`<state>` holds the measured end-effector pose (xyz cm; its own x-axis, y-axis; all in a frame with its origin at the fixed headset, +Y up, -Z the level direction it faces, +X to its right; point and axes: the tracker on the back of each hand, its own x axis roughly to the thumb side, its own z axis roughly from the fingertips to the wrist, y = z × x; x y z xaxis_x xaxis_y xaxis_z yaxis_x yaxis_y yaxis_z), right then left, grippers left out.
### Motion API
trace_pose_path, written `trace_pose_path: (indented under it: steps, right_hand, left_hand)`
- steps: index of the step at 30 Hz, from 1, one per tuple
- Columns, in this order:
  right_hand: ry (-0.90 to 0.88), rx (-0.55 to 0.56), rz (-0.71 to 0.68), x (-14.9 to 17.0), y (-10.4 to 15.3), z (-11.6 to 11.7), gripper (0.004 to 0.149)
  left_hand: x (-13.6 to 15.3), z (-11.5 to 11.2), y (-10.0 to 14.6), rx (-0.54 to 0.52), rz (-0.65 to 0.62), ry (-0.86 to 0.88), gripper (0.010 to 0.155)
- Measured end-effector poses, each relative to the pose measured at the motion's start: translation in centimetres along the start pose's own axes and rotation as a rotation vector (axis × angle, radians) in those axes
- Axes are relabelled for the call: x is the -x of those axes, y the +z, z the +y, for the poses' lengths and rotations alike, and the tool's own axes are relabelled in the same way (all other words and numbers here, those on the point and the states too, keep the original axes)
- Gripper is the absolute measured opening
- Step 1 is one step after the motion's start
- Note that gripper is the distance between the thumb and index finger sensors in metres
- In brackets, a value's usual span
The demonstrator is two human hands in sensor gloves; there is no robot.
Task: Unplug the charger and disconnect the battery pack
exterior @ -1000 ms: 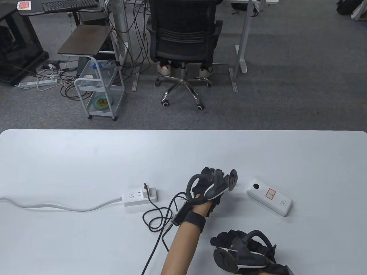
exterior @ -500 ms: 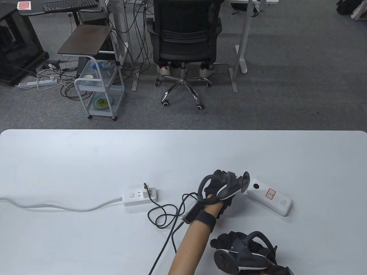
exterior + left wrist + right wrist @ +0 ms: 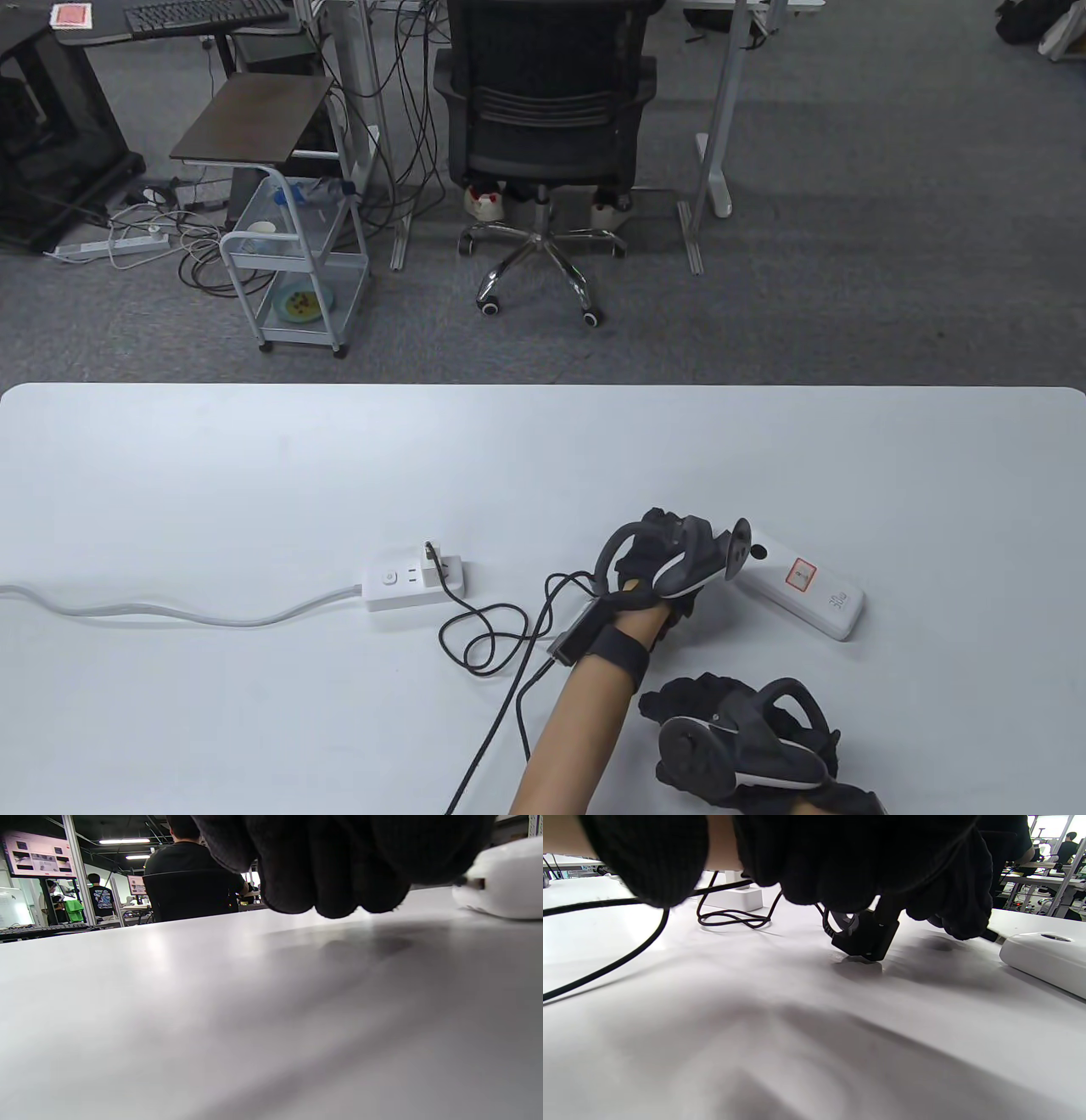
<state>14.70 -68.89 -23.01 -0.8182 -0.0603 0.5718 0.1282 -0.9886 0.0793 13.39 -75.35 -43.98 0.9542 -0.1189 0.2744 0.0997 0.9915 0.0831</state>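
A white battery pack [image 3: 806, 586] lies flat on the table to the right of my left hand [image 3: 670, 552]. A thin black charging cable [image 3: 484, 637] runs from the white power strip [image 3: 407, 584] in loops to that hand. My left hand's curled fingers [image 3: 339, 866] hold the cable's plug [image 3: 990, 935] right at the near end of the battery pack [image 3: 1043, 959]. The plug tip [image 3: 471, 882] touches the pack's end face [image 3: 505, 878]. My right hand [image 3: 704, 713] rests on the table below it, fingers curled, holding nothing.
The power strip's white cord [image 3: 170, 611] runs off the table's left edge. A thicker black glove lead [image 3: 492, 730] trails from my left wrist to the bottom edge. My left wrist's black camera box [image 3: 865, 938] hangs just above the table. An office chair [image 3: 543, 127] stands beyond the far edge.
My left hand has moved right, from clear of the battery pack to against its near end, dragging the cable loops along. My right hand has shifted slightly right.
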Motion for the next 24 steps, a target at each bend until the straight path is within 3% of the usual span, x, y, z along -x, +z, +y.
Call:
trace_pose_path:
  steps: [9,17,24]
  right_hand:
    - [-0.015,0.005,0.021,0.7,0.0,0.1,0.068]
    - [-0.027,-0.002,0.056,1.5,-0.6,0.4,0.067]
    - [-0.050,-0.020,0.094,2.1,-1.0,1.0,0.067]
  left_hand:
    - [0.5,0.9,0.6,-0.022,-0.030,0.011,0.053]
    - [2.6,4.1,2.8,-0.087,-0.037,0.021,0.055]
    - [6.1,7.5,5.8,-0.120,-0.045,0.087,0.057]
